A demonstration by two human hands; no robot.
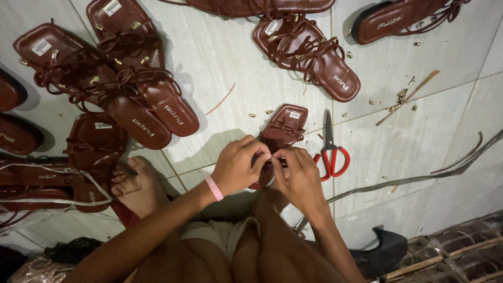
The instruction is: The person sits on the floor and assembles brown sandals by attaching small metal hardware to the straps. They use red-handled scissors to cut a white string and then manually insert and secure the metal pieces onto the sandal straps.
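Pale tiled floor (419, 136), seated cross-legged. Left hand (238, 165) and right hand (296, 173) both pinched shut on strap of maroon sandal (280, 131) just beyond knees. Red-handled scissors (329, 152) just beside. Finished-looking sandals (136, 94) piled at left; loose gold beads (403, 97) scattered, this sandal apparently unfinished.

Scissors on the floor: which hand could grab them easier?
Probably the right hand. The red-handled scissors lie just beside it on the tiled floor, while the left hand sits on the far side of the sandal both hands pinch.
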